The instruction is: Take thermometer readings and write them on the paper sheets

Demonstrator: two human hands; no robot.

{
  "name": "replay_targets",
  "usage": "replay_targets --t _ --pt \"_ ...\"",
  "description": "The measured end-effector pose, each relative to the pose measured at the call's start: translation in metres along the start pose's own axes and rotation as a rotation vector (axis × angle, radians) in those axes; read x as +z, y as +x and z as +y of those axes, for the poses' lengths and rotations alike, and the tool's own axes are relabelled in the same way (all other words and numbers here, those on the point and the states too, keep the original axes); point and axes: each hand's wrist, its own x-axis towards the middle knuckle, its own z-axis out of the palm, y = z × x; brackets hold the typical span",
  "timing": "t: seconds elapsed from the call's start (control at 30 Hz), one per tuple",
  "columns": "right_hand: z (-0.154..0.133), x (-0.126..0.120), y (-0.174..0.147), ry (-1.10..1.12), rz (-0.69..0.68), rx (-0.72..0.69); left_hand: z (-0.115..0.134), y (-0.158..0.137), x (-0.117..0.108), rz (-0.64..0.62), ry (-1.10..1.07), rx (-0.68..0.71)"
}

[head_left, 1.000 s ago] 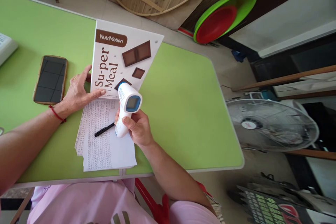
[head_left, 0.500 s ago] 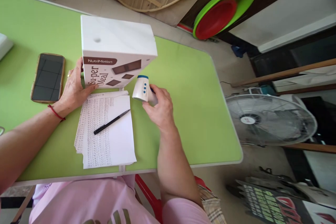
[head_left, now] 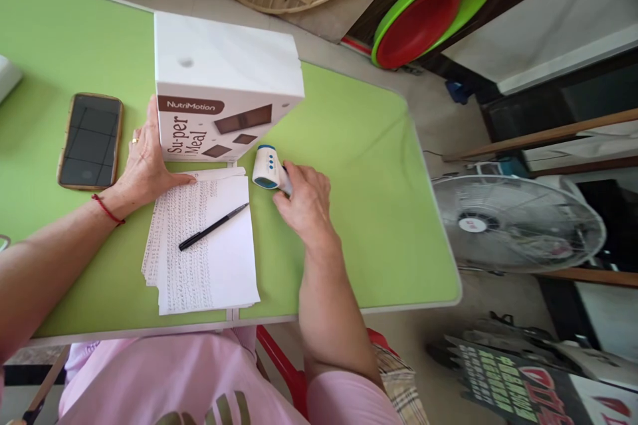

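Observation:
Fingers of my left hand (head_left: 147,163) rest along the left side of a white NutriMotion box (head_left: 229,56) that stands upright on the table. Its thumb is stretched out over the top of the papers, away from the box's front, so the hand is open. My right hand (head_left: 309,202) is closed around the handle of a white and blue infrared thermometer (head_left: 266,166), low over the table just right of the papers. A black pen (head_left: 213,226) lies across the handwritten sheets of paper (head_left: 232,272) in front of the box.
A smartphone (head_left: 90,141) in a worn case lies left of my left hand on the green table (head_left: 369,226). Beyond the table's right edge stands a large fan (head_left: 518,222). Green and red basins (head_left: 419,26) lean at the back.
My left thumb has come off the box's front and now stretches over the papers. The thermometer has tilted, so its blue-rimmed screen end shows. The view has shifted slightly.

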Motion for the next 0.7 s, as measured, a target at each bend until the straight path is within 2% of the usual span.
replay_targets --t 0.07,0.13,0.27,0.33,0.5,0.6,0.7 --pt "-0.007 -0.008 -0.002 0.017 0.077 -0.027 -0.001 0.000 0.001 0.009 -0.007 0.006" --pt "-0.018 -0.016 -0.005 0.100 0.127 -0.125 -0.002 0.000 0.002 0.009 -0.011 0.025" --pt "-0.044 -0.022 -0.014 0.313 0.018 -0.467 -0.004 0.000 0.002 0.009 -0.019 0.020" --pt "-0.052 -0.021 -0.017 0.325 -0.050 -0.538 -0.003 0.000 0.001 0.001 -0.016 0.007" --pt "-0.054 -0.023 -0.017 0.347 -0.185 -0.484 0.002 0.001 0.000 -0.026 -0.018 0.008" --pt "-0.056 -0.026 -0.016 0.496 -0.110 -0.379 0.005 0.002 0.000 -0.021 -0.039 -0.010" --pt "-0.068 -0.026 -0.021 0.754 0.010 -0.168 0.006 0.002 0.000 -0.029 -0.043 -0.027"
